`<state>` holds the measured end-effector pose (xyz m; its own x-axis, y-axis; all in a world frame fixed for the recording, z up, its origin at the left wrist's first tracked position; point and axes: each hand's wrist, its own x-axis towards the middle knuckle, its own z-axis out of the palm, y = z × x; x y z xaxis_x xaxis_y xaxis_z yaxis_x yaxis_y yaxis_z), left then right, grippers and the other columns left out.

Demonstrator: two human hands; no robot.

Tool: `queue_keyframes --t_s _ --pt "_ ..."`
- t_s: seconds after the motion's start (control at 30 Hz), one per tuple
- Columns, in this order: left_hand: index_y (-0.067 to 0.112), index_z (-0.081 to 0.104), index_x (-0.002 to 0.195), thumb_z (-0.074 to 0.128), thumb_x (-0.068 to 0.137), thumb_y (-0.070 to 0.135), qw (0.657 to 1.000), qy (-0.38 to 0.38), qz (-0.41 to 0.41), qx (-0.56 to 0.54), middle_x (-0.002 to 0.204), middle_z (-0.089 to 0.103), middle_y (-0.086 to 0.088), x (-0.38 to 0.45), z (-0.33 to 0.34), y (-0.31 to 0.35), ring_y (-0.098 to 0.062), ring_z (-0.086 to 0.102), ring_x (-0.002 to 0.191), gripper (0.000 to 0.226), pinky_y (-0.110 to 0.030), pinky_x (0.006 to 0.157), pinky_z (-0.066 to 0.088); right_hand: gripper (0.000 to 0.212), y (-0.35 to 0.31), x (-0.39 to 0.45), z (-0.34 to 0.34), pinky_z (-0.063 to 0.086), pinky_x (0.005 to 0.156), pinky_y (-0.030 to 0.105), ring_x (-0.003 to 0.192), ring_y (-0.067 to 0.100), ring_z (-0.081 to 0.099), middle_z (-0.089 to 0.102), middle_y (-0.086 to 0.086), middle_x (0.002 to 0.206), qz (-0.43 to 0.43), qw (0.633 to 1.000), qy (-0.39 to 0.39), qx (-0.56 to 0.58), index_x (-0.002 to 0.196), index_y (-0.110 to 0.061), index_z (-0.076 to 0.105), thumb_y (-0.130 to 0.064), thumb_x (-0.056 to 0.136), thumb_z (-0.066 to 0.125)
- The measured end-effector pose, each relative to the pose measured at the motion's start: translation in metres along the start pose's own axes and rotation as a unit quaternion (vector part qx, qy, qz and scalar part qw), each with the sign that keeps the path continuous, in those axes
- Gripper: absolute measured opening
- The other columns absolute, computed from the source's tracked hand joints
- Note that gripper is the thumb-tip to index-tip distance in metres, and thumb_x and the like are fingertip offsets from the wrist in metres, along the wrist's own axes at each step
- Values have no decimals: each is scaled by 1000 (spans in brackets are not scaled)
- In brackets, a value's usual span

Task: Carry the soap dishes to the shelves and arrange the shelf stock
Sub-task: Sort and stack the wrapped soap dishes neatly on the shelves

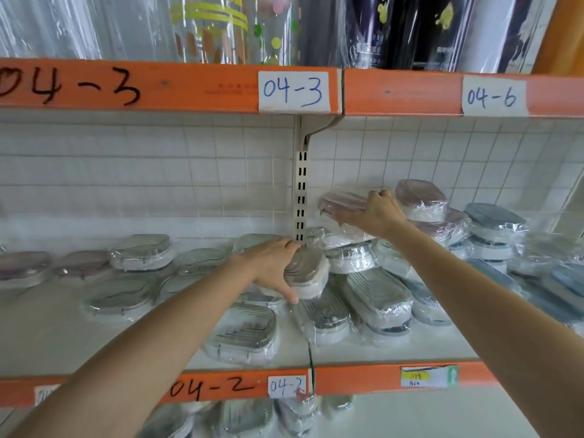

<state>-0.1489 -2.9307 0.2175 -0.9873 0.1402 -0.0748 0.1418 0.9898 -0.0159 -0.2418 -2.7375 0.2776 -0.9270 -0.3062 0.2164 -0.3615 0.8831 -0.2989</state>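
On the shelf (47, 336), her left hand (271, 267) curls round a wrapped grey dish (308, 273), thumb below, fingers over its top. The right hand (374, 213) grips a pink dish (339, 202) atop the pile by the upright (301, 191).

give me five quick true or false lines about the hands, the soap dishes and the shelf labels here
1. The left hand grips a wrapped grey soap dish. True.
2. The right hand hangs idle below the shelf. False: it holds a pink soap dish on top of the pile.
3. The paper label above reads 04-3. True.
4. The soap dishes are unwrapped. False: they are in clear plastic film.
5. The label to the right reads 04-9. False: it reads 04-6.
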Motion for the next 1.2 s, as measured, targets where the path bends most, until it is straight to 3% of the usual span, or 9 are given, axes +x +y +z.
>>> queue_keyframes --t_s 0.17,0.33,0.53,0.67,0.73,0.83,0.93,1.07,1.2 --pt "13 16 153 72 64 68 995 48 -72 -51 155 20 -5 -34 3 -3 -22 16 143 119 -36 117 21 85 -4 -28 7 43 87 35 114 30 49 51 17 124 -25 996 -32 84 116 1 54 -70 72 61" --pt "8 23 150 71 64 71 985 91 -120 -80 151 25 -8 -79 4 1 -23 20 139 117 -36 114 25 85 -17 -65 16 37 103 36 120 29 41 36 14 131 -61 991 -72 95 130 -2 45 -62 73 67" --pt "7 27 147 66 61 77 982 117 -143 -31 148 29 -8 -136 17 12 -25 25 136 118 -39 113 25 95 -33 -116 22 33 104 30 128 27 37 31 11 139 -61 987 -94 116 137 -4 38 -55 66 78" --pt "8 25 148 66 58 79 984 103 -143 -22 148 30 -8 -174 35 23 -26 26 135 122 -40 112 26 107 -39 -153 31 50 83 32 105 24 57 56 8 120 -52 975 -122 179 130 0 39 -51 49 87" --pt "9 27 148 68 56 78 984 103 -140 -26 149 29 -9 -190 46 30 -26 26 136 122 -41 114 26 99 -39 -178 36 47 75 29 100 22 56 57 5 114 -52 972 -127 193 130 2 35 -39 57 88" --pt "9 28 147 68 57 77 985 91 -139 -41 149 28 -11 -208 64 46 -27 24 138 120 -41 115 25 95 -28 -215 42 46 83 32 107 24 53 54 6 119 -49 975 -114 184 131 -1 35 -38 60 87" --pt "9 24 148 64 58 79 989 62 -127 -43 149 28 -11 -218 84 68 -27 24 138 121 -42 114 26 91 -4 -255 46 38 68 25 97 19 49 52 5 116 -30 975 -124 183 133 -4 34 -35 64 86" --pt "7 30 144 63 56 82 993 31 -106 -45 141 33 -8 -220 114 98 -25 29 131 120 -40 110 30 74 40 -299 58 37 70 28 91 22 50 56 9 113 27 979 -134 148 117 -4 42 -37 66 84" --pt "9 29 144 66 57 80 995 11 -78 -59 135 36 -5 -211 138 127 -22 31 125 118 -39 106 34 71 83 -323 72 39 72 31 94 26 52 56 11 112 82 978 -149 120 112 -4 43 -43 67 82"
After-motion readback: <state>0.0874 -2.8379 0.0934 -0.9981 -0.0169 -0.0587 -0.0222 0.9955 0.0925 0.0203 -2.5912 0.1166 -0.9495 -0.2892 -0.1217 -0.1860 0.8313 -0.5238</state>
